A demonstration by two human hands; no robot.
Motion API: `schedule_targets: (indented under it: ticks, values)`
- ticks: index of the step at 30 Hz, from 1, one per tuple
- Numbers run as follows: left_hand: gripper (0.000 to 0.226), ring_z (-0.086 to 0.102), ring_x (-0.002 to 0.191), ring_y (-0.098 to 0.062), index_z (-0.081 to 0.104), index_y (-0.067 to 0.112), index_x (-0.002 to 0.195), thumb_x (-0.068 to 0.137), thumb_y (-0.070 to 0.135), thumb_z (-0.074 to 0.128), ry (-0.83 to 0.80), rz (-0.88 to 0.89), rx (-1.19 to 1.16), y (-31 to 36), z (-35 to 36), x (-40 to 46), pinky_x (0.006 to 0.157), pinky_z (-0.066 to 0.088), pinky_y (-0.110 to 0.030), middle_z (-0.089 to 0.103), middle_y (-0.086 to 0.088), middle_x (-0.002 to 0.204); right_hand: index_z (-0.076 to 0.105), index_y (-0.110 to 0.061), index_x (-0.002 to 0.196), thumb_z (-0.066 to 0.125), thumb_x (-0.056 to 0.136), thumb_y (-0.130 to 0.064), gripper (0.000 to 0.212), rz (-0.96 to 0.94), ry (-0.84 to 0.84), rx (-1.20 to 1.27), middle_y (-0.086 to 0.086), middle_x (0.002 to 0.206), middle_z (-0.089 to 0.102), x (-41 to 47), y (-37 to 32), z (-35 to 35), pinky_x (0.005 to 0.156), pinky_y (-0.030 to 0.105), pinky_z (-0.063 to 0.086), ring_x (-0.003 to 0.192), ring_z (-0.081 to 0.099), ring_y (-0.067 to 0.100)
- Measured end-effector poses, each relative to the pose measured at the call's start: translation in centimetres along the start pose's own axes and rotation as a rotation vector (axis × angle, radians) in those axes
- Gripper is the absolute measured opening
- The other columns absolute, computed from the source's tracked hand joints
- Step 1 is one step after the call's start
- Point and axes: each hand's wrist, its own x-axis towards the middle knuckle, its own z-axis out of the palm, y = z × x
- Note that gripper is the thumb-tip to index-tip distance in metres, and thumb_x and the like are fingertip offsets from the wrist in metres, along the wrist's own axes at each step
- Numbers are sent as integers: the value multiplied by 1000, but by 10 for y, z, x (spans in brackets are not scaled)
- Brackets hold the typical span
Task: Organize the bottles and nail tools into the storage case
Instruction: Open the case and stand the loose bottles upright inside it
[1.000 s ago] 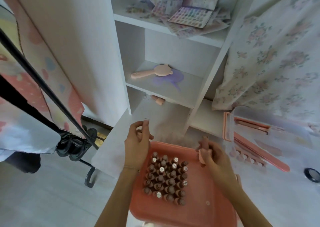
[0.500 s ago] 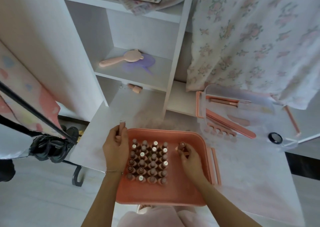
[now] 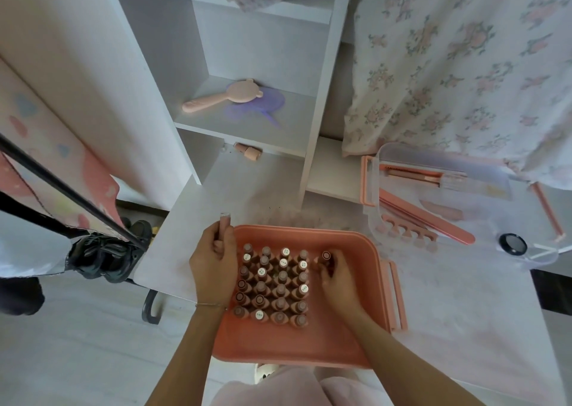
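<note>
A pink storage case (image 3: 365,306) lies open on the white desk in front of me. Inside it stand several rows of brown nail polish bottles (image 3: 274,285), caps up. My left hand (image 3: 213,266) rests at the case's left edge and grips one bottle (image 3: 224,220), whose cap sticks up above the fingers. My right hand (image 3: 337,278) pinches another bottle (image 3: 325,257) just right of the top row, inside the case. To the right sits a clear tray (image 3: 402,158) holding pink nail files, sticks and toe separators (image 3: 405,232).
White shelves rise behind the desk with a pink hand mirror (image 3: 223,97) and a bottle lying on its side (image 3: 247,151). A small black round item (image 3: 512,244) lies at the right. Floral cloth hangs upper right. A dark stand and shoes sit at the left.
The view has tilted down and left. My right hand lowered its bottle into the case beside the top row. My left hand dropped to the case's left edge, still holding its bottle.
</note>
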Motion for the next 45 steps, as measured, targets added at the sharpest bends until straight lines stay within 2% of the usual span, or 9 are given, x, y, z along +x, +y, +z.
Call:
schedule_targets:
  ticks: [3, 9, 16, 22, 28, 33, 38, 42, 45]
  values:
    - [29, 51, 57, -3, 62, 24, 85, 90, 47, 45, 7, 9, 0, 0, 0, 0, 60, 39, -2, 58, -11, 63, 54, -9, 99, 53, 85, -1, 16, -11, -2, -5, 2, 89, 59, 2, 1, 1, 79, 28, 42, 86, 56, 19]
    - [49, 52, 60, -7, 64, 17, 91, 84, 58, 39, 17, 8, 2, -1, 0, 0, 60, 38, -2, 58, -8, 63, 54, -12, 96, 53, 83, 2, 19, -34, -24, -18, 0, 89, 58, 4, 5, 2, 82, 33, 44, 90, 55, 20]
    - [39, 55, 63, -4, 64, 15, 94, 89, 48, 44, 24, 18, 14, -4, 1, -1, 61, 38, -1, 61, -1, 65, 49, -21, 90, 52, 82, 3, 25, -41, -30, -8, 0, 90, 57, 4, 6, 4, 80, 29, 42, 90, 55, 20]
    - [46, 57, 64, -8, 64, 16, 92, 85, 55, 41, 26, 23, 5, -2, 1, -1, 62, 39, -2, 62, -1, 65, 50, -20, 87, 53, 82, 2, 23, -40, -4, -3, 0, 88, 56, 3, 5, 4, 80, 32, 43, 89, 54, 21]
    - [52, 57, 63, -8, 64, 16, 93, 83, 61, 39, 22, 5, 8, -4, 2, -1, 62, 39, -3, 62, -2, 65, 49, -24, 89, 54, 82, 0, 25, -44, -7, -16, -4, 88, 54, 5, 8, 5, 80, 27, 39, 91, 54, 19]
    - [52, 57, 63, -6, 64, 16, 96, 83, 61, 40, 7, -1, 0, -3, 2, -1, 62, 40, -3, 61, 0, 65, 50, -24, 90, 55, 82, -2, 24, -20, -11, -12, 0, 93, 58, 5, 9, 6, 85, 34, 45, 95, 56, 22]
    - [50, 55, 63, -2, 64, 17, 96, 83, 60, 41, -2, 5, 6, -1, 1, -2, 62, 39, -1, 60, 5, 64, 51, -17, 106, 56, 82, -4, 28, 9, -36, -21, 10, 109, 57, 3, 7, 6, 96, 44, 42, 108, 52, 26]
    - [50, 54, 63, -1, 65, 19, 96, 83, 61, 41, -38, 6, 0, 1, -1, -2, 64, 40, -3, 59, 9, 65, 50, -11, 119, 59, 82, -8, 39, -11, 21, -67, 10, 122, 50, -1, -2, -1, 101, 38, 40, 115, 47, 23]
    - [40, 57, 74, 5, 67, 25, 99, 87, 55, 44, -107, 78, 25, 4, -2, -3, 71, 39, -1, 62, 14, 74, 49, -14, 121, 58, 84, -9, 39, -43, 64, -22, 5, 126, 45, -9, -12, -14, 94, 29, 45, 109, 50, 12]
